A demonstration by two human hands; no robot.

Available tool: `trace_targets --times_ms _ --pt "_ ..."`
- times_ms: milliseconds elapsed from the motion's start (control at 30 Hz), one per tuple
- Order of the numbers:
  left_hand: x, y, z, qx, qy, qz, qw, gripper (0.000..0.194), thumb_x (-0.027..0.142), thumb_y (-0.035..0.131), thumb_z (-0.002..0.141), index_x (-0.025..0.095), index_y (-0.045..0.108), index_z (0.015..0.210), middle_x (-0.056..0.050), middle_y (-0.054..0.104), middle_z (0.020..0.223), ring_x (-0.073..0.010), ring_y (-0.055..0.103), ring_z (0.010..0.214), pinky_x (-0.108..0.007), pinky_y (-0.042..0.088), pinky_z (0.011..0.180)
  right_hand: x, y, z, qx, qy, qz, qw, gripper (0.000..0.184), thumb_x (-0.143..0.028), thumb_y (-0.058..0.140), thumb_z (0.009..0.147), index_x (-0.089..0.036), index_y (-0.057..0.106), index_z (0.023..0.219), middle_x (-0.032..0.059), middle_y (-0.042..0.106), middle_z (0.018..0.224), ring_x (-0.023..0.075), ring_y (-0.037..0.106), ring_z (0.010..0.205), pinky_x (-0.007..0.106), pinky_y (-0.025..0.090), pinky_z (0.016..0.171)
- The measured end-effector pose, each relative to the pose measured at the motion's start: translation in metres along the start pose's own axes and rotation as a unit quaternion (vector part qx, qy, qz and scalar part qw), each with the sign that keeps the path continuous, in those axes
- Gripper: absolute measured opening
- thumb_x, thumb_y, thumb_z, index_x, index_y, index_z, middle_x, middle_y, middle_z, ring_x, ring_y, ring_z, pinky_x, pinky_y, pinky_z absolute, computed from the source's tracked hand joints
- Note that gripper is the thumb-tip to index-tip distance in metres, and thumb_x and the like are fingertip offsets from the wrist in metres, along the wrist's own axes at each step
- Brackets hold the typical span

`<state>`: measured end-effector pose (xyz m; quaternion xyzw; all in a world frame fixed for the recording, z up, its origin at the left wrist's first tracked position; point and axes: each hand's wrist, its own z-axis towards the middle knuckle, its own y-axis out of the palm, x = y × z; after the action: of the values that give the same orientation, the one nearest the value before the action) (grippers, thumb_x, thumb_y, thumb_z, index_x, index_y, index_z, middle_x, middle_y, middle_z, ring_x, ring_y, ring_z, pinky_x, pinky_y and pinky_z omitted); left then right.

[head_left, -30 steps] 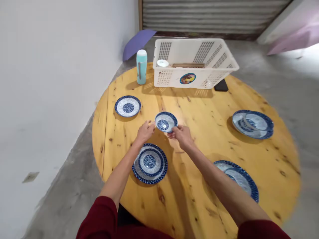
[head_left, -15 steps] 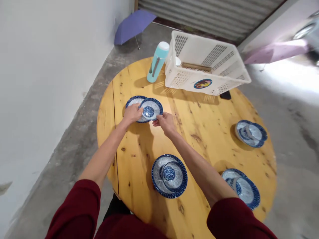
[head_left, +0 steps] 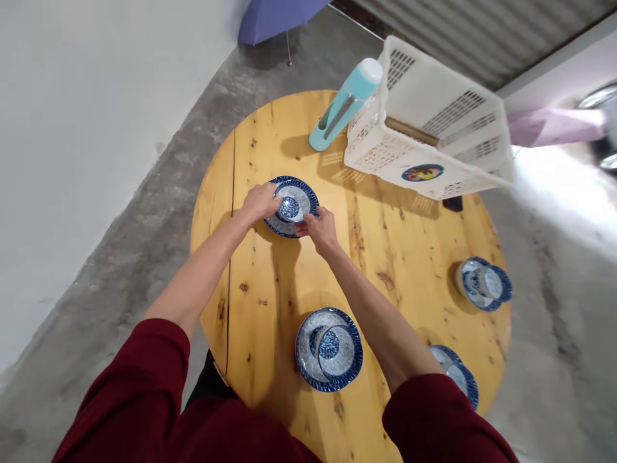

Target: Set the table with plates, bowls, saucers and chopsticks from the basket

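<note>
A small blue-and-white bowl (head_left: 295,204) sits over a patterned plate (head_left: 284,233) at the far left of the round wooden table. My left hand (head_left: 263,201) grips the bowl's left rim, fingers closed. On the opposite side, my right hand (head_left: 319,229) pinches the right edge of the same bowl. Whether the bowl's base touches the plate cannot be seen. Closer to my body stands another bowl (head_left: 337,352) on a plate (head_left: 349,379) of the same pattern, below my right forearm.
More stacked dishes (head_left: 483,283) stand at the table's right, with another set (head_left: 457,372) partly behind my right sleeve. At the back are a turquoise flask (head_left: 343,109), a white plastic basket (head_left: 380,157) and a small black object (head_left: 453,203). Umbrellas (head_left: 277,22) lie beyond the table.
The bowl has shifted from the plate's right side to lie more centrally over it, with both hands still on it. My view has turned, so the scene appears tilted.
</note>
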<state>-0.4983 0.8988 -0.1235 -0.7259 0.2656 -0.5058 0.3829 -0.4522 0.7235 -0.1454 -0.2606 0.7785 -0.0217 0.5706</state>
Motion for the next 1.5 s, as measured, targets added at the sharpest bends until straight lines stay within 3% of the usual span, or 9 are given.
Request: trace_targets --times_ms 600,800,933,1000,1133,1233,1300,1367,1500 --pt "-0.006 0.006 0.006 0.008 -0.012 -0.063 0.998 0.031 0.032 0.057 0.091 0.013 0.070 0.112 -0.016 0.073 0.116 -0.0305 0.064 0.112 -0.040 0.046 0.101 -0.003 -0.003 -0.005 -0.002 0.001 -0.054 0.999 0.013 -0.021 0.056 0.087 -0.020 0.054 0.100 -0.0015 0.062 0.060 0.0185 0.063 0.049 0.028 0.055 0.048" --pt "-0.009 -0.020 -0.015 0.062 -0.029 -0.073 0.995 0.043 0.043 0.047 0.101 0.009 0.064 0.121 -0.017 0.072 0.118 -0.0278 0.065 0.116 -0.040 0.045 0.104 -0.018 -0.025 -0.045 0.027 -0.019 -0.023 0.999 0.043 -0.036 0.053 0.094 -0.011 0.050 0.129 0.0040 0.068 0.074 0.0190 0.066 0.059 0.031 0.057 0.058" --pt "-0.026 -0.040 -0.054 0.086 0.003 -0.059 0.995 0.044 0.044 0.040 0.102 0.016 0.062 0.127 -0.011 0.076 0.104 -0.0281 0.071 0.105 -0.039 0.053 0.094 -0.020 -0.048 -0.113 -0.016 -0.041 0.020 0.999 0.047 -0.050 0.061 0.086 -0.022 0.059 0.122 0.0066 0.073 0.080 0.0223 0.068 0.059 0.035 0.057 0.058" --pt "-0.045 -0.043 -0.078 0.100 -0.051 -0.110 0.988 0.043 0.050 0.042 0.096 0.026 0.063 0.126 -0.003 0.077 0.088 -0.0273 0.074 0.094 -0.036 0.057 0.082 -0.014 -0.051 -0.148 -0.026 -0.035 0.046 0.998 0.039 -0.051 0.062 0.083 -0.028 0.065 0.115 0.0055 0.074 0.080 0.0253 0.069 0.060 0.039 0.057 0.058" --pt "-0.079 -0.031 -0.139 0.113 -0.148 -0.162 0.969 0.037 0.062 0.044 0.084 0.048 0.061 0.114 0.014 0.075 0.076 -0.0267 0.077 0.089 -0.039 0.059 0.069 0.015 -0.045 -0.211 -0.043 -0.010 0.072 0.996 0.033 -0.050 0.058 0.080 -0.032 0.070 0.105 0.0013 0.072 0.074 0.0240 0.067 0.057 0.039 0.054 0.057" --pt "-0.086 -0.013 -0.198 0.153 -0.180 -0.202 0.950 0.036 0.062 0.052 0.073 0.048 0.066 0.103 0.013 0.076 0.071 -0.0273 0.078 0.079 -0.040 0.059 0.070 0.050 -0.037 -0.254 -0.056 0.014 0.084 0.995 0.034 -0.046 0.053 0.083 -0.023 0.068 0.103 0.0020 0.071 0.074 0.0176 0.064 0.056 0.030 0.050 0.056" --pt "-0.080 0.002 -0.234 0.211 -0.205 -0.186 0.938 0.032 0.066 0.048 0.072 0.053 0.065 0.095 0.016 0.074 0.068 -0.0290 0.078 0.077 -0.043 0.057 0.067 0.078 -0.033 -0.283 -0.064 0.019 0.094 0.993 0.034 -0.045 0.052 0.083 -0.021 0.067 0.101 0.0027 0.071 0.075 0.0164 0.064 0.056 0.028 0.048 0.057" --pt "-0.065 0.020 -0.266 0.213 -0.196 -0.188 0.938 0.031 0.068 0.049 0.073 0.053 0.065 0.096 0.015 0.074 0.068 -0.0299 0.077 0.074 -0.045 0.057 0.068 0.108 -0.033 -0.312 -0.065 0.031 0.113 0.991 0.034 -0.048 0.052 0.081 -0.022 0.066 0.099 0.0027 0.071 0.074 0.0173 0.064 0.056 0.028 0.047 0.056" --pt "0.000 0.063 -0.315 0.191 -0.136 -0.171 0.957 0.039 0.065 0.053 0.077 0.043 0.070 0.105 0.005 0.079 0.077 -0.0314 0.078 0.078 -0.046 0.061 0.070 0.162 -0.056 -0.370 -0.045 0.079 0.167 0.982 0.038 -0.052 0.053 0.077 -0.026 0.066 0.102 0.0020 0.072 0.074 0.0200 0.066 0.055 0.031 0.048 0.055"
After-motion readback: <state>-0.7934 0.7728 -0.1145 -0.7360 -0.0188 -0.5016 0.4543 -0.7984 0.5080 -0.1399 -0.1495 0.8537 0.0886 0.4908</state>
